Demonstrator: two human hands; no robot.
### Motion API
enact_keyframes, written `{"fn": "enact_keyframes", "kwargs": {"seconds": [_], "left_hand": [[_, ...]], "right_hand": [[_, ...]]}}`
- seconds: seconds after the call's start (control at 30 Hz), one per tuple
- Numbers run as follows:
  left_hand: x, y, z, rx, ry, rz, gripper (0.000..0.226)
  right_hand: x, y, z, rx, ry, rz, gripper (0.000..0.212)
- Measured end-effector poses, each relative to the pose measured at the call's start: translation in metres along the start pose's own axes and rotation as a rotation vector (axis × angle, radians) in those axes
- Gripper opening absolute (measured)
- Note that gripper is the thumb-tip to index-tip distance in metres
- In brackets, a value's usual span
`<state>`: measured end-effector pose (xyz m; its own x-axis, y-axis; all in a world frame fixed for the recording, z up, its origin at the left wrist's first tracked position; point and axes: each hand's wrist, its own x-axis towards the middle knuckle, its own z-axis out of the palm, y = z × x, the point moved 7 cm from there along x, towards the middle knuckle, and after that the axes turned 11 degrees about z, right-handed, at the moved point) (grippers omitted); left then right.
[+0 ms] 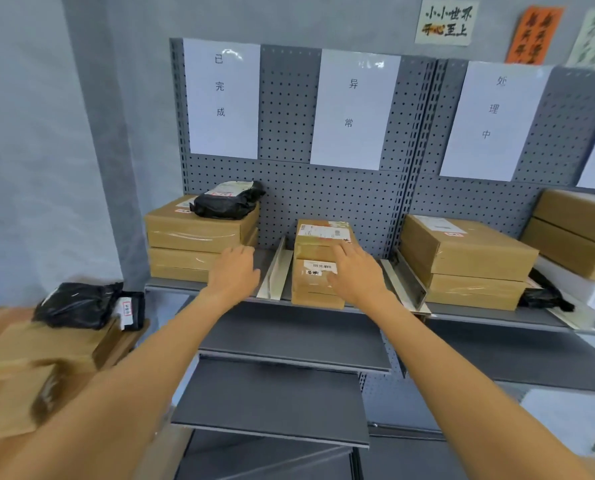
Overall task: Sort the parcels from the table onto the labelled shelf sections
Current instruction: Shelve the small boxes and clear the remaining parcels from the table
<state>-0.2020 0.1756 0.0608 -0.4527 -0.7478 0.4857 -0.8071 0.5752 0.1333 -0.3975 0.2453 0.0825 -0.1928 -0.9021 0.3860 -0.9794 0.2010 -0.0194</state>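
Observation:
A stack of small brown parcels (318, 240) stands in the middle shelf section under the white label sheet (353, 109). My right hand (356, 270) rests with straight fingers against the front right of that stack. My left hand (235, 271) hovers flat and holds nothing, in front of the left section's two brown boxes (192, 233) with a black bag parcel (226, 200) on top. At the far left, a black bag parcel (84, 304) lies on cardboard boxes (29, 344) on the table.
Tilted metal dividers (275, 271) (407, 282) separate the sections of the grey shelf (479, 315). The right section holds stacked brown boxes (469, 258), a small black bag (544, 294) and more boxes (576, 230). Lower grey shelves (282, 341) jut out beneath my arms.

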Motion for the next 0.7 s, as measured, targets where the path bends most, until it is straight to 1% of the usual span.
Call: {"fn": "enact_keyframes", "kwargs": {"seconds": [0.1,0.2,0.3,0.47,0.6,0.7], "left_hand": [[-0.035,0.004,-0.028,0.16,0.009,0.057,0.024],[-0.074,0.007,-0.042,0.254,-0.008,0.12,0.028],[-0.112,0.001,-0.051,0.343,-0.061,0.121,0.031],[-0.174,-0.032,-0.078,0.386,-0.112,-0.013,0.043],[-0.23,-0.066,-0.108,0.393,-0.111,-0.176,0.039],[-0.271,-0.094,-0.132,0.349,-0.142,-0.316,0.044]], "right_hand": [[-0.034,-0.021,-0.013,0.032,0.026,-0.047,0.043],[-0.066,-0.039,-0.021,0.041,0.044,-0.082,0.037],[-0.09,-0.062,-0.025,0.054,0.037,-0.111,0.036],[-0.121,-0.118,-0.025,0.082,-0.019,-0.225,0.05],[-0.142,-0.175,-0.026,0.152,-0.038,-0.329,0.049],[-0.154,-0.219,-0.027,0.185,-0.056,-0.406,0.049]]}}
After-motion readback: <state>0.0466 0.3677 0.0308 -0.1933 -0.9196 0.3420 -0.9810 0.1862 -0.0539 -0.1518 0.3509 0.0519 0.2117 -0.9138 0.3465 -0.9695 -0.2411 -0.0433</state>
